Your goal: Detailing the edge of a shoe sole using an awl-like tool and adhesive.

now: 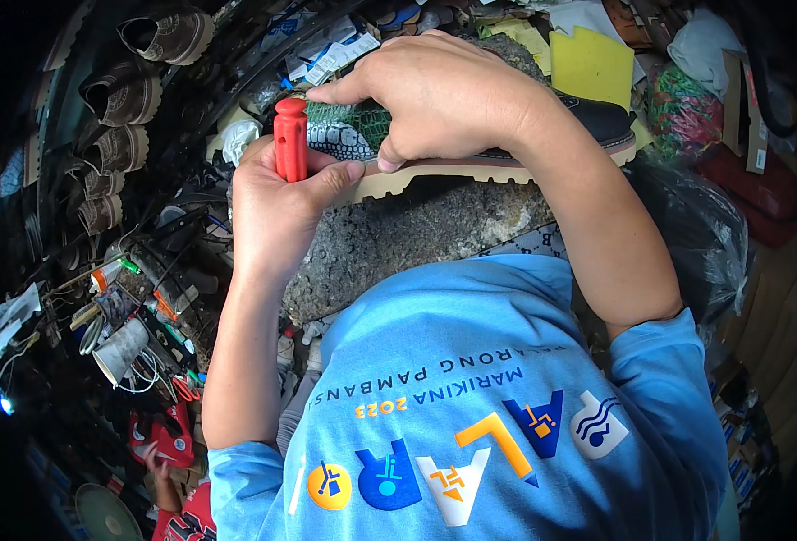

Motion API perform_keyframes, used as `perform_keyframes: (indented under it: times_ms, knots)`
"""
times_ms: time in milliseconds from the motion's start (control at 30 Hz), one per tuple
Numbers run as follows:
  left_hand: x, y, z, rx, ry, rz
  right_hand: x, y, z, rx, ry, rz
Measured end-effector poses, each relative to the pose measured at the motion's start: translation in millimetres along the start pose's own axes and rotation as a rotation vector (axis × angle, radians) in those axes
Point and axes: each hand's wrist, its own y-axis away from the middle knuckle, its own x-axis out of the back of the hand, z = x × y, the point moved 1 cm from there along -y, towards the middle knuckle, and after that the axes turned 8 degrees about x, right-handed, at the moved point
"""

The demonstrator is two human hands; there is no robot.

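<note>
Shoe (pixel 600 119) lies crosswise on rough stone block (pixel 416 234), dark end to R, running from L hand (pixel 270 194) to under R forearm. L hand closed round red handle (pixel 291 144), thumb by sole edge (pixel 471 171). R hand (pixel 457 95) arched over shoe's mid, index out to L, thumb at near side; other fingers hidden, can't tell if gripping.

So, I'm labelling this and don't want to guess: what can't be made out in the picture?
All in the head view:
The lower end of the red tool: hidden by the left hand.
The middle of the shoe: covered by the right hand.
Most of the other person: cut off by the lower edge.
</note>
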Motion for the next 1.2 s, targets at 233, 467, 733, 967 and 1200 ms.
perform_keyframes:
  times_ms: [233,467,733,967,1200]
  knots:
    - [-1.7,-0.5,2.6,0.024,-0.04,0.01,-1.5,1.3,1.5,0.005,0.012,0.026]
    - [-2.8,0.2,0.8,0.004,-0.046,0.019,-1.7,1.5,0.4,-0.013,0.023,0.026]
    - [0.0,-0.5,-2.9,-0.017,-0.001,-0.019,-6.5,-0.5,3.1,0.021,0.02,0.057]
    - [-1.6,0.3,-0.6,-0.013,-0.041,0.017,-4.1,-0.6,1.0,0.002,0.017,0.028]
    - [-2.0,-1.9,-3.6,0.008,-0.103,0.052,-0.8,-0.8,-0.3,-0.04,0.019,-0.018]
